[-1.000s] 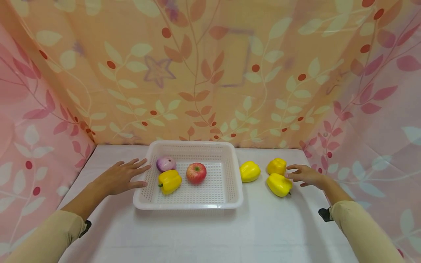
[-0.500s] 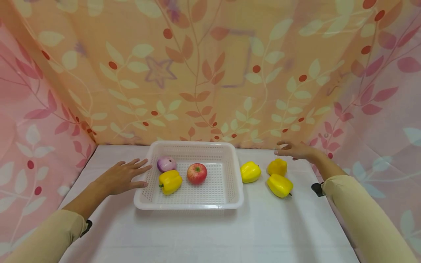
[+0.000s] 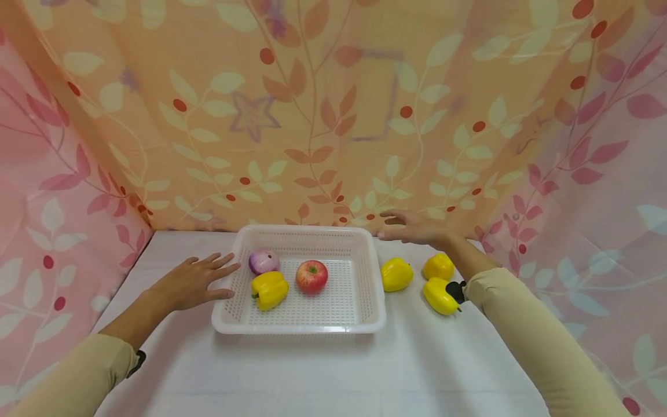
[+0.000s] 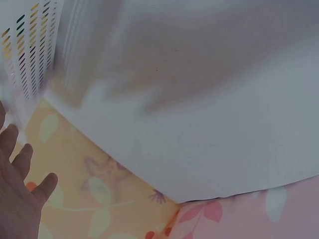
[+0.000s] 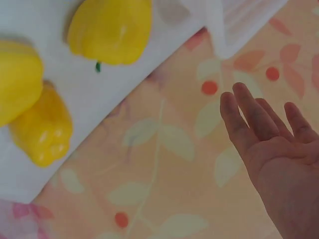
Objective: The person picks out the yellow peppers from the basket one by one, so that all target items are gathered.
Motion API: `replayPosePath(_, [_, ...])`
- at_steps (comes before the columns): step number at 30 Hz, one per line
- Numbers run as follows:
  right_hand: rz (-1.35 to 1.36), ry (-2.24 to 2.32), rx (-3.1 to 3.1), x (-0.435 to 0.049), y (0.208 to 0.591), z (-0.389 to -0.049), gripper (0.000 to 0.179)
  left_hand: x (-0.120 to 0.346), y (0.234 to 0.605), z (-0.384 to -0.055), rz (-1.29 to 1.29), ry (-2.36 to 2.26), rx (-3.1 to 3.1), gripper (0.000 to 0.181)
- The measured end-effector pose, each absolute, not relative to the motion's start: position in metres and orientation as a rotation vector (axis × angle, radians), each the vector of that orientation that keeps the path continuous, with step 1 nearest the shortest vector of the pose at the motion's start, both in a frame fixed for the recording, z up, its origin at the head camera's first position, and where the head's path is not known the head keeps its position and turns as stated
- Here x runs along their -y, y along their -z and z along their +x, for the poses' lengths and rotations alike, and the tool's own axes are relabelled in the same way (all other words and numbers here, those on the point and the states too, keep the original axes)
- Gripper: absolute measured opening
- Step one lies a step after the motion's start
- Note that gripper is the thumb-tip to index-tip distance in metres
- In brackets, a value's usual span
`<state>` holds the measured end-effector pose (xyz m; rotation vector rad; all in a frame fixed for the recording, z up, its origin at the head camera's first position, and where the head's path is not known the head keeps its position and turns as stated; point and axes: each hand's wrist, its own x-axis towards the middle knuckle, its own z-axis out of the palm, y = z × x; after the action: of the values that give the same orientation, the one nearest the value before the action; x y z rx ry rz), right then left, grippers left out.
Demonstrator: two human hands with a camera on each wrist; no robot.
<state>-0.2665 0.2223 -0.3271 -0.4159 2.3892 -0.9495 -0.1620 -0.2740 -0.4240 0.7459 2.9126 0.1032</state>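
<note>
A white perforated plastic basket (image 3: 297,328) holds a red apple (image 3: 311,277), a purple onion (image 3: 264,262) and a yellow bell pepper (image 3: 270,291). At the basket's left rim is my left hand (image 3: 195,281), its fingers spread and relaxed, gripping nothing. My right hand (image 3: 414,227) hovers near the basket's back right corner, fingers extended and nothing in them. Below it, just right of the basket, lies a second yellow pepper (image 3: 396,274). Two more yellow peppers, a rear one (image 3: 438,266) and a front one (image 3: 440,295), sit by my right forearm, which partly covers the front one.
Everything stands on a table with a white cloth (image 3: 333,376). An orange patterned curtain (image 3: 323,116) rises behind its back edge. Pink patterned curtains flank the left (image 3: 47,202) and right (image 3: 599,191) sides.
My right hand has lifted away from the two right-hand peppers and swung left towards the basket's back right corner, carrying nothing. The left hand, basket and produce have stayed in place.
</note>
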Motion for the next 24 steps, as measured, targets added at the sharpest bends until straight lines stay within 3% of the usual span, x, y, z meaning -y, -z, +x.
replayPosePath(24, [-0.551,1.168,-2.095,-0.091,0.383,-0.244,0.077,0.277,0.427,-0.162,0.746,-0.126,-2.918,0.073])
